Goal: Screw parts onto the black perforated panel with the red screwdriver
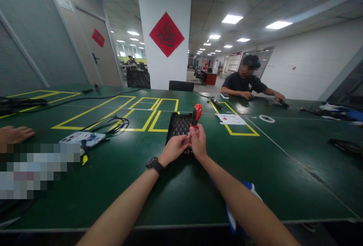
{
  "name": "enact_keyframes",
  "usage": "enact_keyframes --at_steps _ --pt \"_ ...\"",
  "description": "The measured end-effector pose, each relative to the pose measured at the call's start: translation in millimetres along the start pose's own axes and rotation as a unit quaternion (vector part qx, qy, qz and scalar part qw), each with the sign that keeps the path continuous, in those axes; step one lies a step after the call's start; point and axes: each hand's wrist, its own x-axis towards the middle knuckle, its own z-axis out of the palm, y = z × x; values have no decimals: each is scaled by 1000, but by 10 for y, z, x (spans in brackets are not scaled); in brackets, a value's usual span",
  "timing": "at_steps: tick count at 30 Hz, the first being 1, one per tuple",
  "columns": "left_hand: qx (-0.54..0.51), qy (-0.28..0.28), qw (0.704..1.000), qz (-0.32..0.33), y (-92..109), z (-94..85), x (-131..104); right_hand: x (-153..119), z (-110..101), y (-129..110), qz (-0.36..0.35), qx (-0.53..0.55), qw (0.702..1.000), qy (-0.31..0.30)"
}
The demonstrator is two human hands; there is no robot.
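Observation:
In the head view, my right hand (pixel 199 142) is closed around the lower part of a screwdriver (pixel 196 114) with a red and black handle. The screwdriver stands nearly upright, handle end on top; its tip is hidden by my fingers. Close beside it, my left hand (pixel 176 146), with a dark watch on the wrist, has its fingertips pinched together near the tool's lower end. Whatever sits between those fingertips is too small to make out. Under and behind both hands lies a black open tray (pixel 171 122) with a grid of small compartments, its near end partly covered by my hands.
The green table (pixel 181 197) carries yellow tape outlines. To the left lie a phone (pixel 82 138), black cables (pixel 120 124) and another person's hand (pixel 15 134). Blue-white gloves (pixel 231 215) lie under my right forearm. A paper sheet (pixel 231 119), white ring (pixel 267 119) and seated person (pixel 245 79) are right.

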Motion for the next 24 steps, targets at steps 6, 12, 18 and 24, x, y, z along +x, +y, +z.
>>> enact_keyframes --at_steps 6,12,18,24 --pt "-39 -17 999 0 -32 1 3 3 -14 25 17 -4 1000 -18" --pt "-49 -5 999 2 0 7 8 5 -15 -1 4 -25 1000 -7" --pt "-44 -2 999 -15 -19 22 7 -2 -15 5 6 -17 1000 -2" --pt "-27 -7 1000 8 -16 8 2 10 -14 32 20 12 1000 -19"
